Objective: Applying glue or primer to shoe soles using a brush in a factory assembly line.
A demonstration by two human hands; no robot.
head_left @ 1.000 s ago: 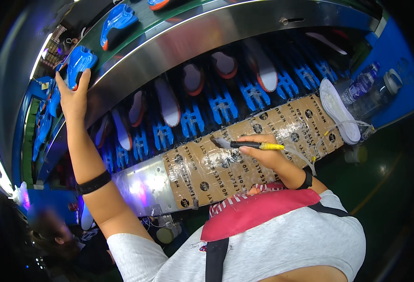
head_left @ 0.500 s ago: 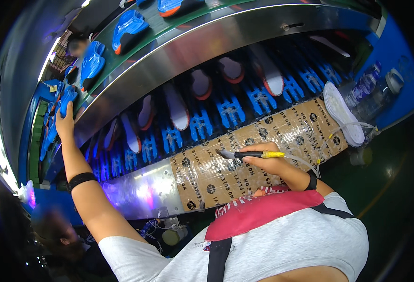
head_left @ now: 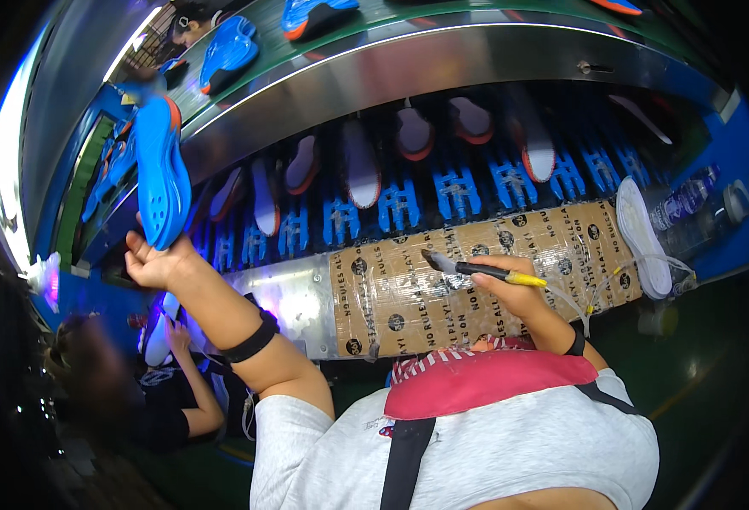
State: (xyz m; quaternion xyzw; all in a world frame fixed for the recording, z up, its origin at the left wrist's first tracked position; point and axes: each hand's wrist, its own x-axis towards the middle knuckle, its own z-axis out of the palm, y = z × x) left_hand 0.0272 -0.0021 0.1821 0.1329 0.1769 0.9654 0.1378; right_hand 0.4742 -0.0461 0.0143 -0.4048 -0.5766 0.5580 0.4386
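Observation:
My left hand (head_left: 162,265), palm turned up, holds the lower end of a blue shoe sole (head_left: 162,183). The sole stands upright above the palm, its orange-edged end at the top and several small holes near the bottom. My right hand (head_left: 517,296) grips a glue brush (head_left: 485,270) with a black handle, a yellow end and a clear tube trailing from it. Its bristles point left, just above a cardboard-covered ledge (head_left: 408,327). More blue soles (head_left: 228,53) lie on the green conveyor belt (head_left: 266,47) beyond the metal rail.
Below the metal rail (head_left: 442,51), a rack of blue clamps (head_left: 458,194) runs across, with pale soles (head_left: 362,166) above it. At right are a white sole (head_left: 644,246) and plastic bottles (head_left: 687,197). Another person (head_left: 179,399) works at lower left.
My left hand has come back from the conveyor toward me, lifting a blue sole and turning it upright. My right hand and the brush have shifted slightly right in the picture.

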